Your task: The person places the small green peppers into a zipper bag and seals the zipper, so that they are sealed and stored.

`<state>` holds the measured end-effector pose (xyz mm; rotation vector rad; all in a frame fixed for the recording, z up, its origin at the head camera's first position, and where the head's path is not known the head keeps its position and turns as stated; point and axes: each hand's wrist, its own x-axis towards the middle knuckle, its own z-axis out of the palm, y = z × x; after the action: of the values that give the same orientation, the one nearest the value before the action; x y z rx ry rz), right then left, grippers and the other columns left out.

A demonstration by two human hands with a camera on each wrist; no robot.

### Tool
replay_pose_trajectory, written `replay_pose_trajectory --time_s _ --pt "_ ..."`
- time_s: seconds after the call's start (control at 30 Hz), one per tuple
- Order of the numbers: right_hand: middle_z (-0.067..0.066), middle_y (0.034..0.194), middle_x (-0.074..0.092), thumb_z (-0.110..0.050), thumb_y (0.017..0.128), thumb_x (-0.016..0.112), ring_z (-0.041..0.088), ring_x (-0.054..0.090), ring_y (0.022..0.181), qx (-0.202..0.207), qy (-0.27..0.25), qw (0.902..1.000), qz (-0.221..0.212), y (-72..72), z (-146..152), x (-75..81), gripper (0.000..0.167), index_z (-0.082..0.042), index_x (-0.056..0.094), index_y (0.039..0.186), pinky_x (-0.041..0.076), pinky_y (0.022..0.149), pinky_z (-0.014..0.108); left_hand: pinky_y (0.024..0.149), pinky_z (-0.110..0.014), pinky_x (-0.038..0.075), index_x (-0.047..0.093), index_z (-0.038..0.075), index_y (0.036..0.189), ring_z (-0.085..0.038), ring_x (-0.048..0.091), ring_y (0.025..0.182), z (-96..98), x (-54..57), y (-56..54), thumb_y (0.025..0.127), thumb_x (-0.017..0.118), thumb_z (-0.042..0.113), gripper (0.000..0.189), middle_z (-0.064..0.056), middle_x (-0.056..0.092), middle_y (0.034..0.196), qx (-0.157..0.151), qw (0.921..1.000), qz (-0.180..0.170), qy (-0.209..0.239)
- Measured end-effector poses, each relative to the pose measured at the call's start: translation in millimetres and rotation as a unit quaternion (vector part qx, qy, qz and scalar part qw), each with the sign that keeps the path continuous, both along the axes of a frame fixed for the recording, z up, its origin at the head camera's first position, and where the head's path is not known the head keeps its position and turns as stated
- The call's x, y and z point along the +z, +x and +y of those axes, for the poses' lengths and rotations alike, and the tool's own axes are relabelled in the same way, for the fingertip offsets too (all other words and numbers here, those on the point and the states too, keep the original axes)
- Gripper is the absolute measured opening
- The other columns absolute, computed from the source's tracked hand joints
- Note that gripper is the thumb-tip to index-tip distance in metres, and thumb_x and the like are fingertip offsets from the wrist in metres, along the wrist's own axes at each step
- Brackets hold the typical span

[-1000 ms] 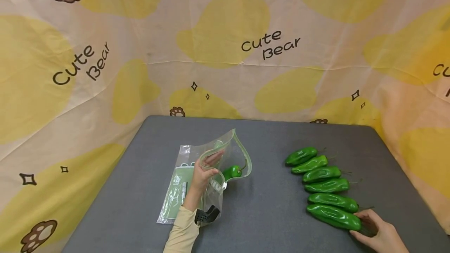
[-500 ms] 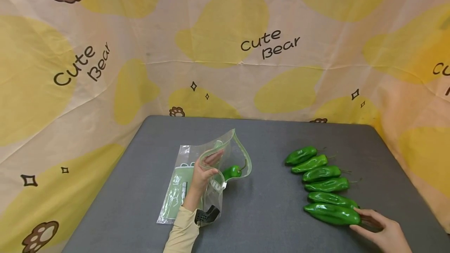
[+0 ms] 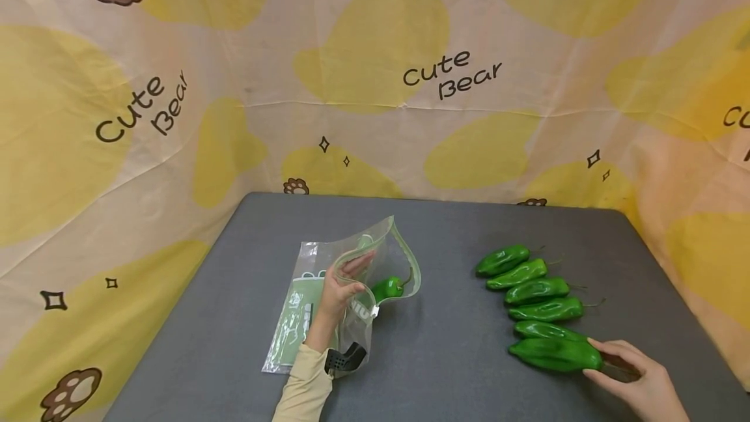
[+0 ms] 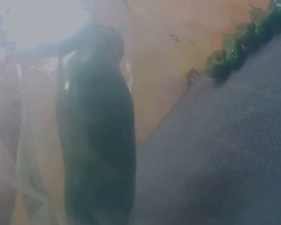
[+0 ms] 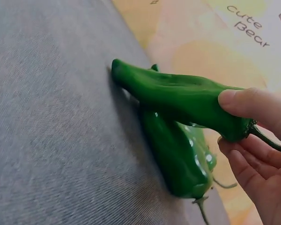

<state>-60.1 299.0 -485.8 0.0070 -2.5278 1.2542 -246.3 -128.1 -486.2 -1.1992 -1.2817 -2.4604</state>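
My right hand (image 3: pixel 641 379) pinches a glossy green chili pepper (image 3: pixel 553 354) near its stem end. In the right wrist view, the held pepper (image 5: pixel 178 96) crosses above another green pepper (image 5: pixel 171 157), its tip close to the grey table. The left hand (image 3: pixel 336 292) is at the mouth of a clear zip bag (image 3: pixel 354 337) with a pale green rim; its fingers are spread and fairly straight. Inside the bag lies one green pepper (image 3: pixel 388 288). Close up in the left wrist view, a hazy dark green pepper (image 4: pixel 98 136) shows behind plastic.
Several green peppers (image 3: pixel 536 290) lie in a row on the grey table (image 3: pixel 451 344), right of the bag. A clear packet with green print (image 3: pixel 305 318) lies under the left forearm. A patterned cloth (image 3: pixel 375 83) hangs behind the table.
My right hand has taken the nearest pepper by its stem end and turned and shifted it slightly up the view, over the neighbouring pepper. The left hand and the bag look unchanged.
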Motion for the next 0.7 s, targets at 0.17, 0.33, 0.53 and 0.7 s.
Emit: replay_pose_trajectory --time_s 0.17,0.33,0.53,0.7 --pt "0.0 0.093 0.059 0.002 0.065 0.076 0.002 0.057 0.083 0.015 0.011 0.9998 -0.012 -0.7 -2.4 8.2 0.043 0.002 0.063 0.105 0.048 0.07 0.016 0.095 -0.032 0.036 0.05 0.001 0.122 -0.027 0.05 0.11 0.1 -0.9 -0.3 0.073 0.072 0.013 0.055 -0.013 0.056 0.117 -0.002 1.0 0.004 0.002" --pt "0.001 0.089 0.058 0.0 0.066 0.076 0.003 0.056 0.081 0.012 0.021 0.9997 -0.008 -1.3 -5.0 14.2 0.043 -0.001 0.063 0.107 0.047 0.069 0.014 0.095 -0.032 0.036 0.05 0.001 0.122 -0.025 0.05 0.11 0.1 -2.0 -1.4 0.074 0.072 0.013 0.055 -0.013 0.056 0.117 -0.001 1.0 0.005 0.003" --pt "0.0 0.095 0.056 0.002 0.069 0.074 0.0 0.055 0.085 0.021 0.001 0.9997 -0.013 -2.0 -8.4 17.4 0.043 0.004 0.06 0.109 0.046 0.07 0.013 0.095 -0.032 0.036 0.05 0.003 0.122 -0.027 0.05 0.11 0.7 -1.8 -1.3 0.074 0.072 0.013 0.054 -0.012 0.056 0.116 -0.001 1.0 0.003 0.005" --pt "-0.003 0.1 0.053 0.004 0.071 0.071 -0.001 0.053 0.087 0.042 -0.014 0.9988 -0.022 -1.5 -10.3 16.7 0.043 0.007 0.057 0.112 0.046 0.071 0.012 0.095 -0.032 0.036 0.051 0.003 0.121 -0.026 0.051 0.11 0.1 -0.3 -0.7 0.074 0.072 0.014 0.053 -0.012 0.057 0.116 0.003 1.0 -0.001 0.004"
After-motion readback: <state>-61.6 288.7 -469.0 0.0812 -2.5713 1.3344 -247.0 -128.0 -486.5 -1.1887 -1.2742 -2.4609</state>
